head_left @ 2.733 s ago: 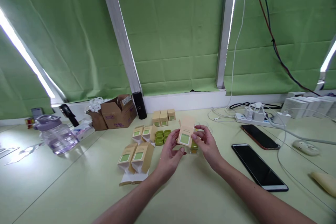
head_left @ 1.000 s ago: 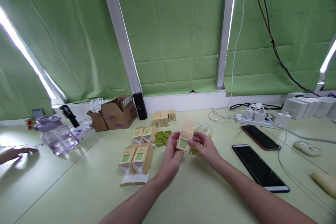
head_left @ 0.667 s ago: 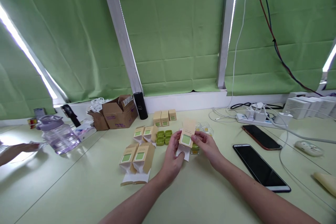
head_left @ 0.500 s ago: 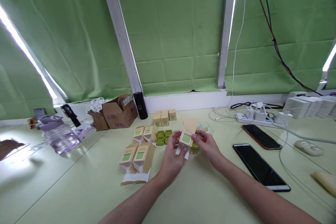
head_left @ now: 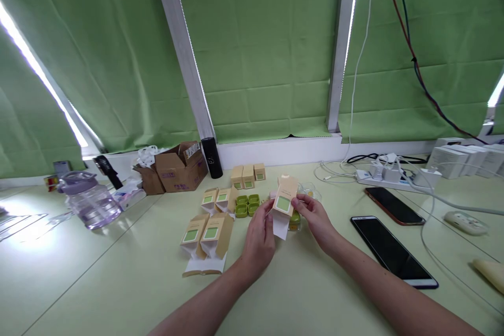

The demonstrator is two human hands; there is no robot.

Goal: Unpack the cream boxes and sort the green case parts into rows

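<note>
My left hand point(head_left: 258, 239) and right hand point(head_left: 315, 218) pinch a small tan carton point(head_left: 284, 200) above the bench point(head_left: 118, 283); white flap hangs open below, contents unseen. Green trays point(head_left: 247, 206) just behind. Open cartons point(head_left: 207, 233) left, phones point(head_left: 394, 254) right.

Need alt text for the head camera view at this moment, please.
Both hands, left and right, hold a small tan carton with a green label above a pale green table, a white flap hanging from its bottom. More cartons lie to the left and two phones to the right.
</note>
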